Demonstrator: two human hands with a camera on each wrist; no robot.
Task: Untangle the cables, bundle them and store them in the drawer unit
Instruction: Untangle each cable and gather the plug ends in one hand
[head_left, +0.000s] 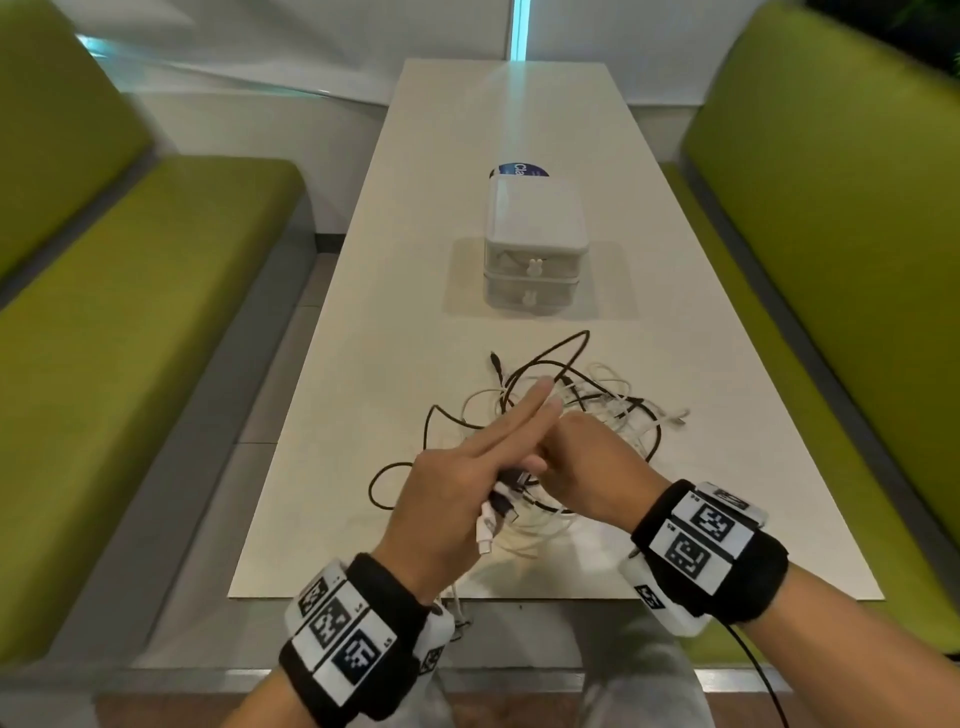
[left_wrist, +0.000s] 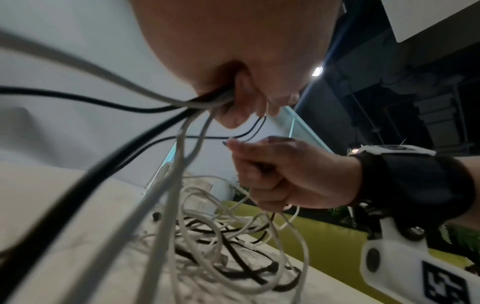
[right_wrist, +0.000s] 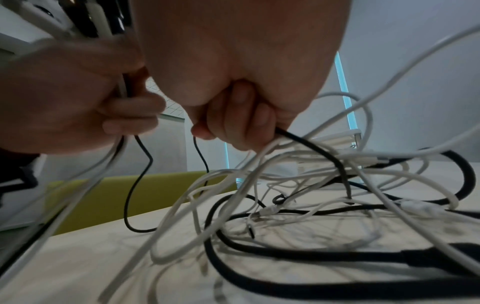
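White and black charging cables (head_left: 566, 410) lie in a tangled heap on the near half of a long pale laminate table (head_left: 374, 291). Left hand (head_left: 457, 499): lower fingers curled round several cable ends, whose plugs protrude below the palm; two upper fingers extended. Right hand (head_left: 582, 462): closed in a fist round white and black strands. Beyond the heap stands a white two-drawer plastic unit (head_left: 535, 244), both drawers closed.
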